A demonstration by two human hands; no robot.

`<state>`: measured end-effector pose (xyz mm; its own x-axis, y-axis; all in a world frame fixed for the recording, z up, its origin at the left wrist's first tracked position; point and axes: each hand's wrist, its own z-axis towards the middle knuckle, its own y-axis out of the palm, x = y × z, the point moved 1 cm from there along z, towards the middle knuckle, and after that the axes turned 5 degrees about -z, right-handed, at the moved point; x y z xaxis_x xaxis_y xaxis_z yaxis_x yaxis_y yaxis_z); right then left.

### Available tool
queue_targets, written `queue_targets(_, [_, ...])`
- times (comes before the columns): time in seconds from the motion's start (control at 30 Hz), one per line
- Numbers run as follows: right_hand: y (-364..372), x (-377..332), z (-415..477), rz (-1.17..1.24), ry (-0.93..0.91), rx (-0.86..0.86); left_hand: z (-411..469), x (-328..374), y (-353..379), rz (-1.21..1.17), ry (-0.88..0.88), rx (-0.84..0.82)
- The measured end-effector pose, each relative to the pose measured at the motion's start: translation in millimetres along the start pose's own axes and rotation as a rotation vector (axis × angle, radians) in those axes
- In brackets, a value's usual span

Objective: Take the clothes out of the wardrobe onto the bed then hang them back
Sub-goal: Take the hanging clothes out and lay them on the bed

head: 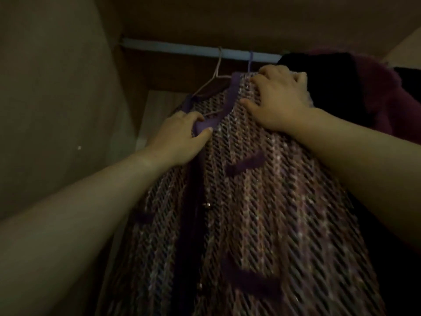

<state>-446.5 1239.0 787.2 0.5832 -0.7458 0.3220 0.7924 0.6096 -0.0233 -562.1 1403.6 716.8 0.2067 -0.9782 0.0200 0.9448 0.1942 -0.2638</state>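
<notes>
Head view: The tweed jacket (262, 213), woven in purple and pink, is hanging inside the wardrobe from a purple hanger hook (250, 61) on the rail (182, 49). It is filling the middle of the frame from the rail down to the near edge. A pale wire hanger (217, 71) is hanging on the same rail just left of the purple hook.

The left hand (180, 137) is pinching the jacket's purple collar trim (225, 108) at the front opening. The trim is lying between the thumb (205, 133) and the curled fingers.

The right hand (280, 99) is resting on the jacket's right shoulder, just below the purple hook. Its fingers are spread and bent over the far top edge of the fabric, and the thumb is stretching left across the weave.

A dark garment (328, 80) is hanging directly right of the right hand, touching the jacket. A plum fuzzy garment (387, 99) is hanging farther right. The wardrobe side wall (57, 87) is standing at the left.
</notes>
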Motion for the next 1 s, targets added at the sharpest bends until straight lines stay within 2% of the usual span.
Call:
queue_targets(0.2, [22,6,51,-0.06,0.064,-0.144,58,-36,28,-0.106,-0.02,0.101])
queue_targets(0.4, [31,2,79,-0.055,0.02,-0.222,81,-64,53,-0.108,-0.04,0.215])
queue_targets(0.57, [39,8,88,0.21,0.086,-0.134,90,-79,68,-0.158,-0.022,0.223])
queue_targets(0.67, [42,13,97,0.252,0.147,-0.106,94,-85,76,-0.209,0.02,0.208])
queue_targets(0.83, [28,20,114,0.274,0.248,-0.036,104,-81,75,-0.281,0.108,0.275])
queue_targets(1.0, [28,20,78,0.251,0.246,0.037,96,-71,63,-0.283,0.176,0.373])
